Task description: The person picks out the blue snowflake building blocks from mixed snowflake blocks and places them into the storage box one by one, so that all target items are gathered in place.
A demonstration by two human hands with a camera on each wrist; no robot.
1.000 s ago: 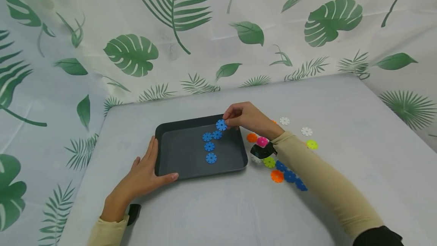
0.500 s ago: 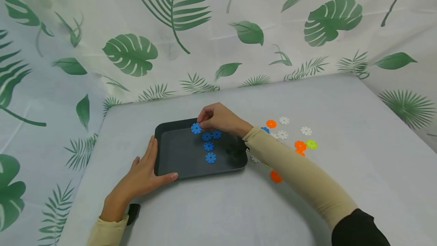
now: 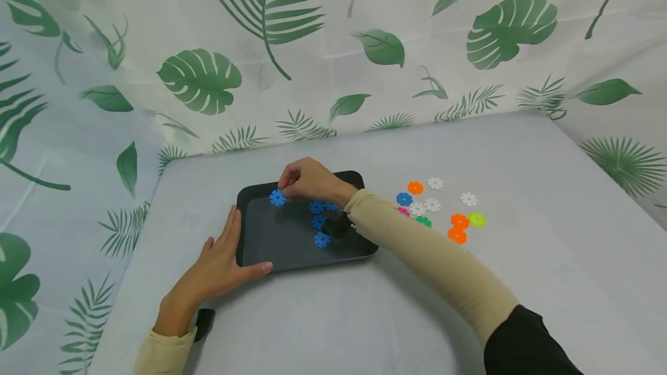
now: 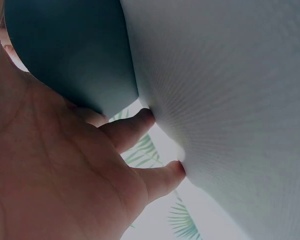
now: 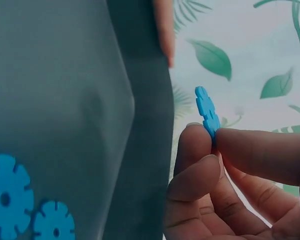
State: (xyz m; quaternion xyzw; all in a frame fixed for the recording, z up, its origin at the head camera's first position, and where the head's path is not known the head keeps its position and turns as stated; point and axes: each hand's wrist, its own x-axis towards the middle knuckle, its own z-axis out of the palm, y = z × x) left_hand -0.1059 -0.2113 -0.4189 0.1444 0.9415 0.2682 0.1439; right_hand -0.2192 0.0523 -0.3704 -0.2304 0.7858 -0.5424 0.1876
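One disc (image 3: 278,197) pinched by right hand (image 3: 311,181), edgewise only in right wrist view; left hand (image 3: 217,266) spread.

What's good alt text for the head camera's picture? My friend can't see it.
A person's right hand pinches a blue notched disc over a dark tray, while the left hand rests against the tray's left side. More blue discs lie in the tray, and colourful discs are scattered on the pale table to the right.
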